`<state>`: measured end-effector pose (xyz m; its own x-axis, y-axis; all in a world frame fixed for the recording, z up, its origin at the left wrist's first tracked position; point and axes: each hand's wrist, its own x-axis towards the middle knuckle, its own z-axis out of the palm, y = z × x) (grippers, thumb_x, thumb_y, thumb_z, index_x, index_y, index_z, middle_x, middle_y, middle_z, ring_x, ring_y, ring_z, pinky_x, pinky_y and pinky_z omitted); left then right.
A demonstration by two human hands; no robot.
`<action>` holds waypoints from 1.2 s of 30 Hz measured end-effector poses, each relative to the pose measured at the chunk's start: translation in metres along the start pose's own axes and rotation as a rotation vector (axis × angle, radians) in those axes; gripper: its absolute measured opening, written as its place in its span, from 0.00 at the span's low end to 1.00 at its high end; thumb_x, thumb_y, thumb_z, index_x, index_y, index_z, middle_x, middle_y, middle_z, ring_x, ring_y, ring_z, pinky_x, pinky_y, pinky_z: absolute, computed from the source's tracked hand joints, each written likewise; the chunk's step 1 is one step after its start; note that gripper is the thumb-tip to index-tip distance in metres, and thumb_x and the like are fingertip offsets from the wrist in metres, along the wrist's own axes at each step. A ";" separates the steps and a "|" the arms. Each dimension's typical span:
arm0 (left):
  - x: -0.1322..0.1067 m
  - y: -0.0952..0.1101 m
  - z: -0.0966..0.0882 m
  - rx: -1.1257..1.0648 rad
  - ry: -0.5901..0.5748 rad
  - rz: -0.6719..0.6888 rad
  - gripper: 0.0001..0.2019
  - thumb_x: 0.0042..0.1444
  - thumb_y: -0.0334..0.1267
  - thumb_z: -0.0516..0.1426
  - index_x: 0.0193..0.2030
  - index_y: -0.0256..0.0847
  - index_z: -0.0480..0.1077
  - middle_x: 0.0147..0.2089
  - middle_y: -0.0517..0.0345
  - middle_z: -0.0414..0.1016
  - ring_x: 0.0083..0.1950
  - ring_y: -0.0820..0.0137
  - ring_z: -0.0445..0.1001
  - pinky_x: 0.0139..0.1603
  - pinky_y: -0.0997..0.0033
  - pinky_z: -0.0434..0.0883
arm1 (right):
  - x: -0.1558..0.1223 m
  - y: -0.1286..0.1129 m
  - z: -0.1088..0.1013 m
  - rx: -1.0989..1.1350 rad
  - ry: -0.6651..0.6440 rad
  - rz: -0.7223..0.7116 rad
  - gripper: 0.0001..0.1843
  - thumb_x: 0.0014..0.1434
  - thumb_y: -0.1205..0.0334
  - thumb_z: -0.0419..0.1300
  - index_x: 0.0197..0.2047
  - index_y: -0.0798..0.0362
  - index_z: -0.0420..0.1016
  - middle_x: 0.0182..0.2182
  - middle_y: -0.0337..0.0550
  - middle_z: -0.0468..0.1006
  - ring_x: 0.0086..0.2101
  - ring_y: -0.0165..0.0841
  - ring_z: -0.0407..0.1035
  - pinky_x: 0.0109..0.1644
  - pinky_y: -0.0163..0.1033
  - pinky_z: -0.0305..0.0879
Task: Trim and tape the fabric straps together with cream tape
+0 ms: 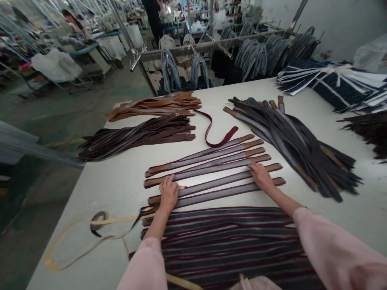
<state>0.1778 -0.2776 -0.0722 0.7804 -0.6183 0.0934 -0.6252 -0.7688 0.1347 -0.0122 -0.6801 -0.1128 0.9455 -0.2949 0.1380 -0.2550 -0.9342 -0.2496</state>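
Note:
Long grey fabric strips (216, 197) with dark red edges and brown ends lie side by side across the table. My left hand (169, 194) is closed near their left ends, and a short piece of yellow tape (182, 187) pokes out by its fingers. Toward the right ends, my right hand (260, 176) has its fingers pressed together on a strip; the fingertips are partly hidden. From beneath my left forearm, a yellow and black tape (117, 220) runs left and loops over the table. Closer to me lies a dense row of similar dark strips (229, 233).
A roll of tape (99, 219) lies at left. Bundles of brown strips (151, 105), dark maroon strips (139, 136) and black-grey strips (290, 141) lie farther back, with a curled red strip (217, 143) between. A metal rack (187, 49) with hanging straps stands beyond the table.

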 end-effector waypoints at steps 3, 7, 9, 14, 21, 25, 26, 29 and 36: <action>0.018 -0.002 -0.002 -0.015 -0.053 0.012 0.08 0.53 0.32 0.47 0.33 0.41 0.67 0.47 0.49 0.66 0.54 0.57 0.58 0.53 0.48 0.53 | 0.021 0.001 0.002 -0.002 -0.042 -0.021 0.17 0.57 0.68 0.45 0.46 0.55 0.68 0.48 0.48 0.67 0.46 0.38 0.58 0.50 0.44 0.54; 0.018 -0.004 -0.006 -0.068 -0.123 0.079 0.10 0.55 0.34 0.45 0.33 0.41 0.67 0.40 0.52 0.65 0.41 0.66 0.65 0.46 0.62 0.61 | 0.025 0.003 0.008 0.005 -0.076 -0.003 0.14 0.56 0.68 0.46 0.42 0.54 0.70 0.44 0.48 0.69 0.43 0.38 0.59 0.47 0.42 0.55; 0.014 -0.004 -0.007 -0.094 -0.153 0.086 0.10 0.56 0.36 0.44 0.34 0.41 0.66 0.45 0.52 0.63 0.38 0.70 0.65 0.41 0.67 0.63 | 0.021 0.004 0.010 0.001 -0.068 0.003 0.13 0.56 0.68 0.46 0.41 0.54 0.69 0.44 0.47 0.69 0.43 0.37 0.59 0.47 0.41 0.55; 0.023 -0.004 -0.009 -0.080 -0.274 0.006 0.08 0.52 0.36 0.49 0.31 0.42 0.69 0.43 0.54 0.65 0.46 0.63 0.64 0.43 0.63 0.61 | 0.020 0.003 0.010 -0.033 -0.066 0.036 0.13 0.58 0.65 0.45 0.41 0.53 0.69 0.43 0.47 0.69 0.42 0.38 0.58 0.45 0.41 0.54; 0.073 -0.006 -0.006 -0.084 -0.514 -0.008 0.05 0.45 0.35 0.54 0.24 0.41 0.71 0.30 0.59 0.71 0.32 0.72 0.67 0.32 0.74 0.60 | 0.024 -0.001 0.005 -0.046 -0.085 0.057 0.14 0.58 0.68 0.45 0.41 0.53 0.69 0.45 0.46 0.69 0.42 0.38 0.57 0.45 0.40 0.54; 0.083 0.009 -0.003 -0.013 -0.531 -0.024 0.05 0.45 0.33 0.54 0.24 0.40 0.71 0.28 0.56 0.71 0.30 0.70 0.67 0.30 0.73 0.59 | 0.024 -0.002 0.002 -0.034 -0.101 0.065 0.15 0.57 0.70 0.44 0.42 0.53 0.69 0.45 0.46 0.69 0.41 0.38 0.57 0.44 0.41 0.54; 0.083 0.014 -0.003 -0.005 -0.519 -0.009 0.05 0.45 0.32 0.53 0.25 0.40 0.71 0.31 0.55 0.71 0.32 0.70 0.67 0.30 0.72 0.59 | 0.023 -0.002 0.001 -0.034 -0.102 0.069 0.15 0.57 0.70 0.44 0.42 0.53 0.69 0.45 0.46 0.69 0.41 0.38 0.57 0.44 0.41 0.54; 0.081 0.026 -0.001 0.001 -0.487 0.052 0.07 0.48 0.33 0.51 0.27 0.41 0.71 0.38 0.54 0.69 0.35 0.70 0.68 0.31 0.73 0.60 | 0.022 -0.006 -0.004 -0.039 -0.110 0.091 0.14 0.57 0.69 0.45 0.42 0.52 0.68 0.44 0.46 0.69 0.41 0.38 0.57 0.42 0.40 0.55; 0.095 0.038 0.003 0.010 -0.431 0.151 0.09 0.51 0.31 0.48 0.28 0.41 0.69 0.35 0.54 0.68 0.37 0.68 0.66 0.35 0.70 0.61 | 0.065 -0.085 -0.007 0.086 -0.151 -0.004 0.15 0.58 0.67 0.46 0.48 0.49 0.65 0.43 0.42 0.69 0.43 0.34 0.60 0.41 0.35 0.56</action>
<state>0.2278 -0.3662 -0.0606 0.6057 -0.7338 -0.3077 -0.7334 -0.6648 0.1418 0.0696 -0.6211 -0.0757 0.9679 -0.2512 -0.0049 -0.2386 -0.9129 -0.3312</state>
